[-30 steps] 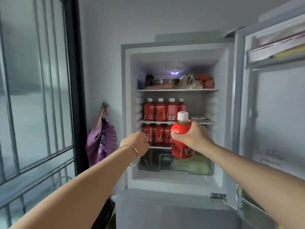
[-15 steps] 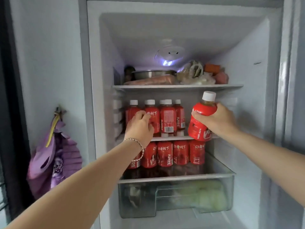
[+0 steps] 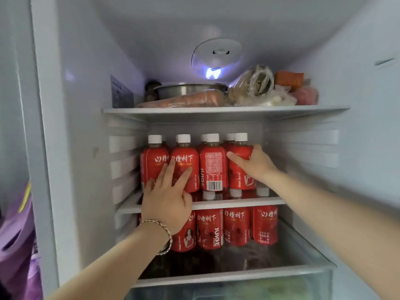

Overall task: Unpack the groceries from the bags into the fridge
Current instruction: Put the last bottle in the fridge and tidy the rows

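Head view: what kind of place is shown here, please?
Most likely the inside of a household fridge: white shelves, a lit lamp at the top, and rows of red juice bottles below a metal bowl.

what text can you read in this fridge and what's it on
"山楂树下": front of the second bottle on the middle shelf, touched by the left hand; also lower-shelf bottles.
"JUIGE": vertical, on the third bottle.
Too small or blurred: that bottle's barcode digits and fine print, the side print of the rightmost bottle in the right hand, the wall sticker.
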Action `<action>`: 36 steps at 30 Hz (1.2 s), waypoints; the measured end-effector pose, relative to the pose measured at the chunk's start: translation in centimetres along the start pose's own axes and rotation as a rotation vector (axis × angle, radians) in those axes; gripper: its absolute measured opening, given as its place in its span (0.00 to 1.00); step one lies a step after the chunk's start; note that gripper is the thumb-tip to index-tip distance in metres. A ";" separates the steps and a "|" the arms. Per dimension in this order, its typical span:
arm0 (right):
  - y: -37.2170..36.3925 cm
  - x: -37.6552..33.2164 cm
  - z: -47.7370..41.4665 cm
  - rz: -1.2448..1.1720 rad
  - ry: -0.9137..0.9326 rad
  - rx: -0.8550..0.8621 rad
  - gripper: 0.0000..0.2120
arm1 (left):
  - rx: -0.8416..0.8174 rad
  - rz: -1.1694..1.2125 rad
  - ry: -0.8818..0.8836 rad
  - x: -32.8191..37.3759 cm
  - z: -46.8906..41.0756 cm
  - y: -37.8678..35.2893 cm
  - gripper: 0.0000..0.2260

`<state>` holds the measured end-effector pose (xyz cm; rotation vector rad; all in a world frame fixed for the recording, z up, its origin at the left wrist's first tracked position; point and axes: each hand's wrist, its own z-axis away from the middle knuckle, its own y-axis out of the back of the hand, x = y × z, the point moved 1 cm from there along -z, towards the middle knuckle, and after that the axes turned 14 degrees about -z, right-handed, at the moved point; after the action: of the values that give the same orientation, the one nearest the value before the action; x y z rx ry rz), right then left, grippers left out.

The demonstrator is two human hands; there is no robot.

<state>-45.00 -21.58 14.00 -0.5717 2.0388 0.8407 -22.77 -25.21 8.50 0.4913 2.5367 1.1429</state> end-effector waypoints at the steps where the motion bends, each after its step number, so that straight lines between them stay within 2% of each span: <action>1: -0.4 0.0 -0.1 -0.047 0.011 0.010 0.39 | -0.002 -0.003 0.003 0.1 0.0 0.0 0.25; 2: -0.6 0.1 -0.2 -0.065 0.031 0.033 0.38 | -0.005 -0.005 0.006 0.1 -0.1 -0.1 0.25; 4: -1.1 -0.1 0.4 0.092 0.041 0.113 0.39 | -0.011 -0.011 0.014 0.1 -0.2 0.0 0.25; 6: -1.9 -0.1 1.5 0.344 -0.014 0.141 0.46 | -0.021 -0.021 0.029 0.2 -0.1 -0.1 0.25; 7: -2.5 -0.1 2.3 0.399 -0.051 0.102 0.51 | -0.029 -0.024 0.034 0.2 -0.1 -0.1 0.25; 10: -3.8 0.0 3.4 0.459 -0.085 0.046 0.62 | -0.050 -0.028 0.044 0.3 -0.1 -0.2 0.25; 15: -4.3 -0.1 3.6 0.509 -0.115 0.069 0.64 | -0.072 -0.011 0.043 0.2 0.1 -0.3 0.25; 19: -2.6 0.1 3.0 0.385 -0.186 -0.180 0.67 | -0.074 -0.016 0.029 0.0 0.0 -0.1 0.25; 20: -2.0 0.0 3.3 0.410 -0.171 -0.244 0.65 | -0.074 -0.023 0.022 -0.1 0.0 0.0 0.25; 21: -1.3 -0.3 4.1 0.449 -0.127 -0.273 0.59 | -0.069 -0.028 0.013 -0.1 -0.1 0.1 0.25; 23: -0.3 -0.6 6.1 0.504 0.050 -0.214 0.38 | -0.062 -0.030 -0.001 -0.2 -0.2 0.2 0.25; 25: 0.9 -0.7 9.3 0.524 0.198 -0.144 0.26 | -0.065 -0.031 0.005 -0.1 -0.2 0.3 0.24; 27: 1.9 -0.7 12.5 0.529 0.248 -0.120 0.21 | -0.103 -0.053 0.029 0.2 0.2 0.7 0.23; 29: 3.2 -0.9 15.3 0.500 0.188 -0.170 0.15 | -0.168 -0.121 0.053 0.8 1.1 1.8 0.19; 31: 4.3 -1.0 17.5 0.478 0.127 -0.227 0.08 | -0.205 -0.275 -0.006 1.6 2.3 3.5 0.15; 33: 5.7 -1.2 19.4 0.528 0.160 -0.222 0.09 | -0.195 -0.297 -0.079 2.8 4.0 5.4 0.16; 36: 8.6 -1.5 22.6 0.547 0.222 -0.210 0.10 | -0.235 -0.129 -0.176 5.4 8.4 8.2 0.14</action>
<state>-37.82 0.96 8.66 -0.2186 2.3690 1.3745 -22.67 -12.29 8.68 0.3466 2.2150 1.2682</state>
